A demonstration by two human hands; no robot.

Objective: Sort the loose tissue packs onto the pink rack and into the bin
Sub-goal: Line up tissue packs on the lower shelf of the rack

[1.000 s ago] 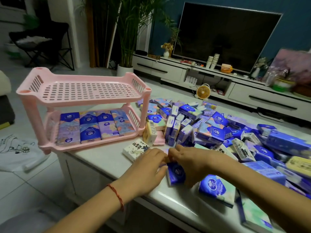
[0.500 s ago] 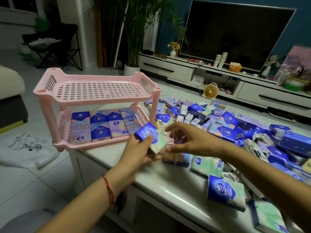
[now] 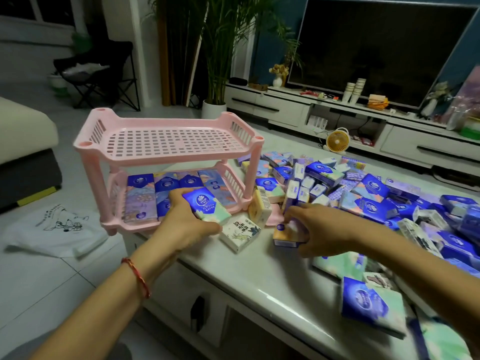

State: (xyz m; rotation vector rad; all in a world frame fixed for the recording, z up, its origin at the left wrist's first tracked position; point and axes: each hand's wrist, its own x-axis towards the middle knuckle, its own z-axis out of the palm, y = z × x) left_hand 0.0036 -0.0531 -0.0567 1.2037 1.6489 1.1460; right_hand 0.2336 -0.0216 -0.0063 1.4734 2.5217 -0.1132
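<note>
On the table point(image 3: 259, 281), the left hand point(image 3: 181, 226) grips a blue-green pack point(image 3: 207, 207) before the pink rack point(image 3: 166, 158), whose lower shelf holds one row point(image 3: 145, 193), while the right hand point(image 3: 320, 229) clasps an orange pack point(image 3: 285, 236) beside the unsorted pile point(image 3: 368, 196): barely begun, I'd say.

The left hand point(image 3: 181, 227) and its blue-green pack point(image 3: 206, 205) are hiding part of the lower row point(image 3: 140, 198) in the pink rack point(image 3: 166, 159). Right of the rack, the blurred right hand point(image 3: 322, 229) is covering an orange pack point(image 3: 284, 236).
</note>
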